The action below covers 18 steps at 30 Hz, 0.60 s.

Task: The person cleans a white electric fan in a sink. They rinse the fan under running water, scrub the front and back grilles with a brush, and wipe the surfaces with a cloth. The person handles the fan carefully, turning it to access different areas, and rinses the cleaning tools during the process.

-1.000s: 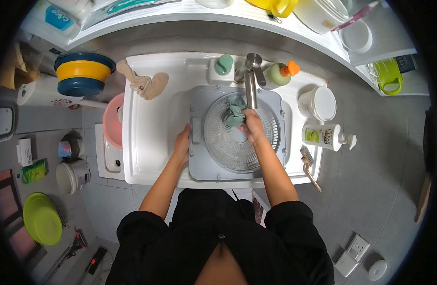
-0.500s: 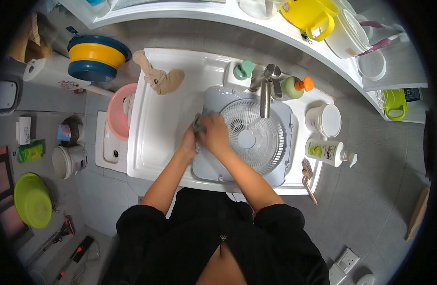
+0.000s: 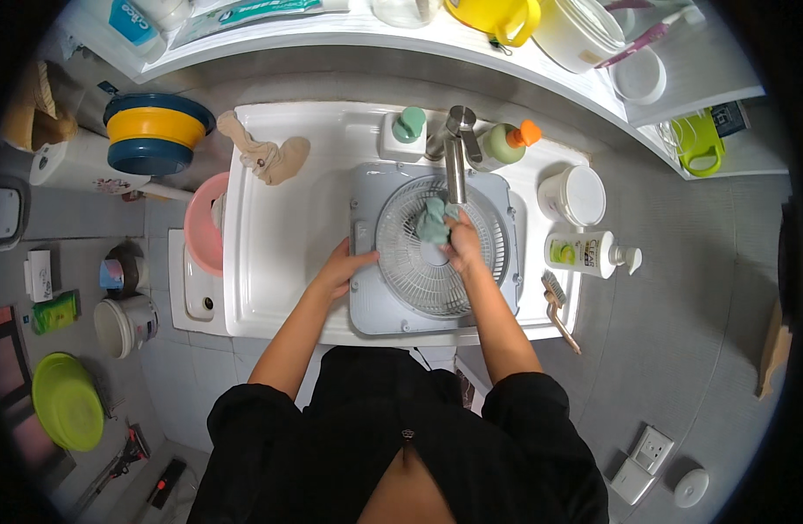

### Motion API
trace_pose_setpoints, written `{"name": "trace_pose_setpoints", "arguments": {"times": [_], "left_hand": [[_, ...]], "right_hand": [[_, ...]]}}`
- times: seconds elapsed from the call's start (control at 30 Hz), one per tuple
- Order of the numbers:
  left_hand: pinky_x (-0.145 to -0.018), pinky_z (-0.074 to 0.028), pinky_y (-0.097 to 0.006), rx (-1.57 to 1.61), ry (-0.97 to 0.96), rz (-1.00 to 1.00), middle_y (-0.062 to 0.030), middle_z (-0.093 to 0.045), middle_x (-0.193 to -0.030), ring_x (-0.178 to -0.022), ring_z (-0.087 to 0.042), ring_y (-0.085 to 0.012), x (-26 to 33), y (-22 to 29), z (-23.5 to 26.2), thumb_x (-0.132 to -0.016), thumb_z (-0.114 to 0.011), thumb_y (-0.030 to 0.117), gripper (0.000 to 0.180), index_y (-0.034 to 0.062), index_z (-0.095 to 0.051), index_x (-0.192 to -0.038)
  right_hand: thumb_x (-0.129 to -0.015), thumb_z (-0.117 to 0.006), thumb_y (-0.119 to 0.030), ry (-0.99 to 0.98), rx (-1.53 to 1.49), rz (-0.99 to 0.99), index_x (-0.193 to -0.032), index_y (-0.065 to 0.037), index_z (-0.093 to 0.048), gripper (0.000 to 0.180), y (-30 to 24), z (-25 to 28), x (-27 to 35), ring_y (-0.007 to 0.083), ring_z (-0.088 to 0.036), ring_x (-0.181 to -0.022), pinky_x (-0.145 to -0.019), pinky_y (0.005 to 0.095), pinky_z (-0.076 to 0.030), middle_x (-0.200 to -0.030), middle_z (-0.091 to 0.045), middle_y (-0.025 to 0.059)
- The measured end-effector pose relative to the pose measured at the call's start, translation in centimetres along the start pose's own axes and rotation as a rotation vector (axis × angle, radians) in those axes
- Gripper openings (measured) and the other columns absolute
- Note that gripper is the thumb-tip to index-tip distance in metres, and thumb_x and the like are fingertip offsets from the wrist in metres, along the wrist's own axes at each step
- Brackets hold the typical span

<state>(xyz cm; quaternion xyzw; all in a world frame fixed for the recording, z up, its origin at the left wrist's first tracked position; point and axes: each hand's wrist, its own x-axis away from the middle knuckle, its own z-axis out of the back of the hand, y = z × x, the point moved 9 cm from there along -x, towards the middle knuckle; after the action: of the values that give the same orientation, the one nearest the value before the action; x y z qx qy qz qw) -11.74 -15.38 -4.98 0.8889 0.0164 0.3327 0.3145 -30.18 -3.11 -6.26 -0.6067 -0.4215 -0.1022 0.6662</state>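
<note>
The grey panel [image 3: 410,275] with its round grille lies over the right part of the white sink [image 3: 266,253]. On it, your right hand [image 3: 461,244] grips a green cloth [image 3: 434,222] in its fingers — just beside the faucet [image 3: 456,170]. Your left hand [image 3: 335,269] touches the panel's left edge — whether those fingers grip it, I cannot tell.

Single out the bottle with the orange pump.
The pale green bottle right of the tap has the orange pump; the white bottle has a white one, the square dispenser a green one.
</note>
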Motion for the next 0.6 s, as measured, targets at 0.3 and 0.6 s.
{"name": "trace_pose_setpoints", "arguments": {"times": [0.3,0.6], "left_hand": [[-0.073,-0.052,-0.033,0.051,0.118,0.069,-0.0138,-0.058,-0.096,-0.083,-0.06,-0.0216,5.5,0.2,0.5,-0.076,-0.059,0.001,0.033,-0.0049,-0.047,-0.106],[-0.072,-0.052,-0.032,0.109,0.141,0.109,-0.0151,-0.059,-0.095,-0.081,-0.061,-0.0215,11.1,2.7,1.7,-0.08,-0.057,0.007,0.031,-0.0082,-0.048,-0.105]], "right_hand": [[-0.067,-0.058,-0.006,-0.213,1.093,0.812,-0.098,-0.008,-0.062,0.031,-3.1,-4.4,4.6,0.0309,-0.058,-0.082,-0.077,0.0353,-0.046,-0.087,-0.06,0.0165],[-0.072,-0.054,-0.008,-0.083,0.587,0.441,-0.093,-0.003,-0.064,0.024,-9.1,1.4,5.9,0.02,-0.061,-0.074,-0.07,0.0277,-0.046,-0.081,-0.064,0.0131]]}}
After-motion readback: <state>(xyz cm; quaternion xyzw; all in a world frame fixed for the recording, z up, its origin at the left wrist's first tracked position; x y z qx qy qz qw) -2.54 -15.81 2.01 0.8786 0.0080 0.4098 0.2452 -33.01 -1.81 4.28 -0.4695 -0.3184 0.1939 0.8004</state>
